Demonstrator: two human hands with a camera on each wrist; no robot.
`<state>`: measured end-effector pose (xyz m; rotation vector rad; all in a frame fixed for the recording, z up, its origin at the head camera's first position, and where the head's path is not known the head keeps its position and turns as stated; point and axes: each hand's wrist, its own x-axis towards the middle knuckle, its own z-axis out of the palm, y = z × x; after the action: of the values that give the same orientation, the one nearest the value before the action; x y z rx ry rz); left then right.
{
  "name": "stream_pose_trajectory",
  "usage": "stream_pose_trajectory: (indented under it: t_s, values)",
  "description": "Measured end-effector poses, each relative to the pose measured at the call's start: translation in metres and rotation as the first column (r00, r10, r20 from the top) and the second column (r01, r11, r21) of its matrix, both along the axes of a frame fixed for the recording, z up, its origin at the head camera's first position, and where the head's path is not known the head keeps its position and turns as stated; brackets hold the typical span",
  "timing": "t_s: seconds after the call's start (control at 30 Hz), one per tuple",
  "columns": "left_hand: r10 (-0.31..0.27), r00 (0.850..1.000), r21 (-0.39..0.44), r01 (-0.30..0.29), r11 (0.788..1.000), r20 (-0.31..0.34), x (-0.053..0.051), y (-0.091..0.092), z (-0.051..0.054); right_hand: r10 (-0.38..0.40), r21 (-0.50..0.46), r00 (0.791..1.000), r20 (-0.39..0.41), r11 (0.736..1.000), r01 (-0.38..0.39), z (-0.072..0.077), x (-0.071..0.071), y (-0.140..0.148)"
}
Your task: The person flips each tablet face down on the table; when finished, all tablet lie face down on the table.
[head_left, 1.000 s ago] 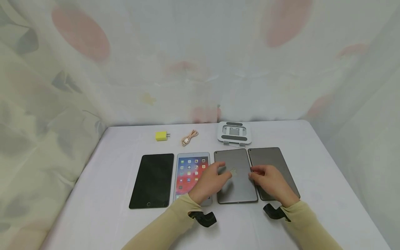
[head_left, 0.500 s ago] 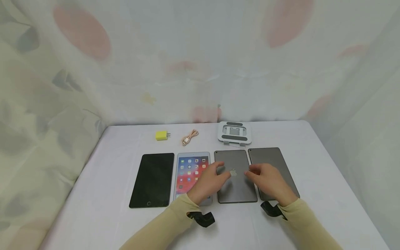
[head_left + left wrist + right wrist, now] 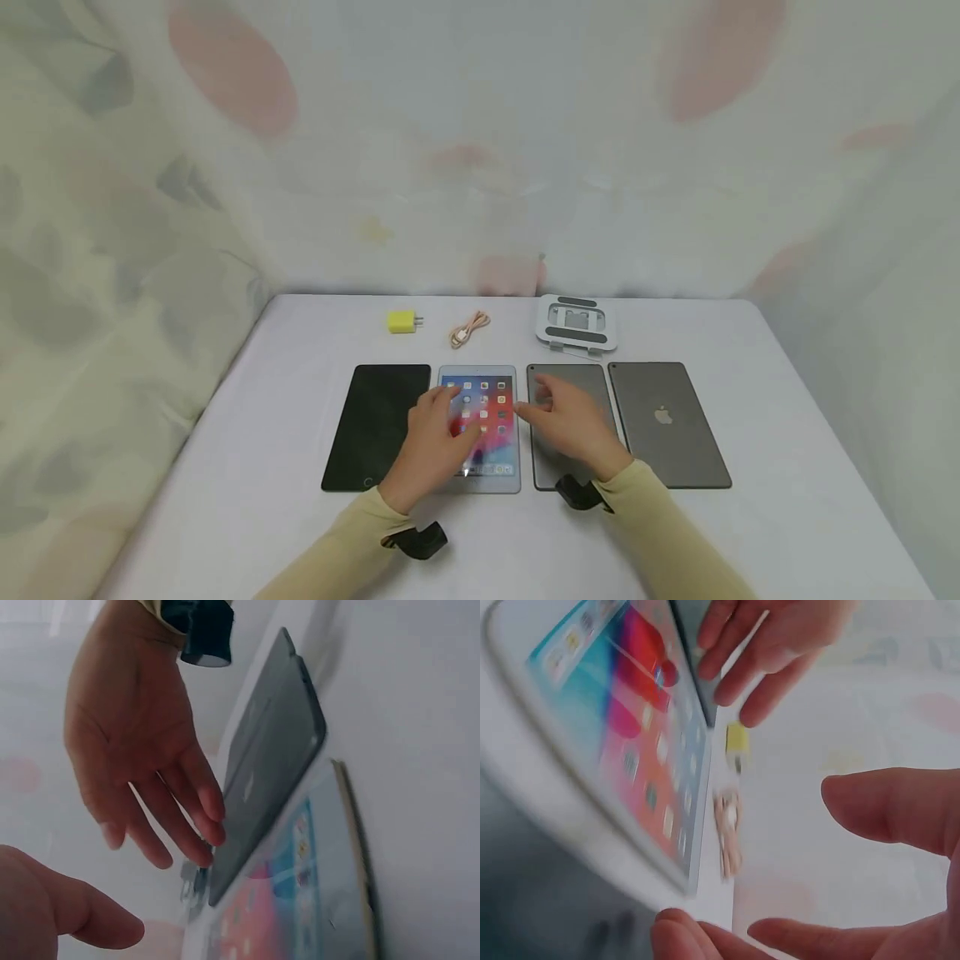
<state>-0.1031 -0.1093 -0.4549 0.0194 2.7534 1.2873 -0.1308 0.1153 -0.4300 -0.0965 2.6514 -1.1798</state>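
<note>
Four tablets lie side by side on the white table. Over the left part of the white tablet (image 3: 491, 482), its home screen lit, hovers my left hand (image 3: 427, 442), thumb apart from relaxed fingers. My right hand (image 3: 573, 421) is above the grey tablet (image 3: 551, 467) second from the right, its fingertips near the white tablet's right edge. Neither hand holds anything. At the far left is a dark-screened tablet (image 3: 375, 425); at the far right another grey tablet (image 3: 671, 442) lies back up, logo showing. In the left wrist view, the right hand's fingers (image 3: 169, 795) hang loosely extended.
Behind the tablets sit a yellow charger plug (image 3: 401, 322), a coiled pink cable (image 3: 468, 329) and a folded white-and-grey stand (image 3: 576, 325). Patterned curtains (image 3: 480, 167) enclose the table's back and sides.
Both hands have moved left: the left from the third tablet to the white one, the right from between the two grey tablets to the third. The head view has shifted slightly; the tablets keep their order.
</note>
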Motion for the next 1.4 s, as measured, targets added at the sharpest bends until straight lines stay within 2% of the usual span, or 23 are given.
stream_pose_trajectory:
  t_s: [0.1, 0.23, 0.37, 0.6, 0.87, 1.17, 1.4]
  values:
    - [0.012, 1.000, -0.031, -0.012, 0.999, 0.016, 0.005, -0.014, -0.005, 0.019, 0.000, 1.000, 0.015, 1.000, -0.019, 0.000, 0.000, -0.016]
    - [-0.001, 1.000, -0.049, 0.000, 0.999, -0.011, 0.012, -0.025, -0.008, 0.039, 0.024, 0.999, 0.029, 0.999, -0.039, -0.002, 0.001, -0.030]
    - [-0.018, 0.999, -0.060, 0.016, 0.998, -0.034, 0.018, -0.029, -0.010, 0.037, 0.030, 0.999, 0.033, 0.999, -0.038, -0.007, 0.003, -0.038]
    - [-0.012, 1.000, -0.070, 0.011, 0.998, -0.008, 0.022, -0.030, -0.010, 0.092, 0.046, 0.996, -0.012, 0.995, -0.091, -0.014, 0.004, -0.050]
    - [0.018, 1.000, 0.008, -0.018, 1.000, 0.020, 0.014, -0.026, -0.009, 0.067, 0.009, 0.998, -0.013, 0.998, -0.067, -0.011, 0.006, -0.045]
    - [0.067, 0.998, 0.077, -0.067, 0.995, -0.002, 0.006, -0.030, -0.012, 0.076, 0.017, 0.997, -0.005, 0.997, -0.076, -0.012, 0.004, -0.044]
    - [0.067, 0.997, 0.157, -0.071, 0.985, 0.033, 0.000, -0.030, -0.005, 0.059, 0.010, 0.998, 0.000, 0.998, -0.059, -0.012, 0.004, -0.041]
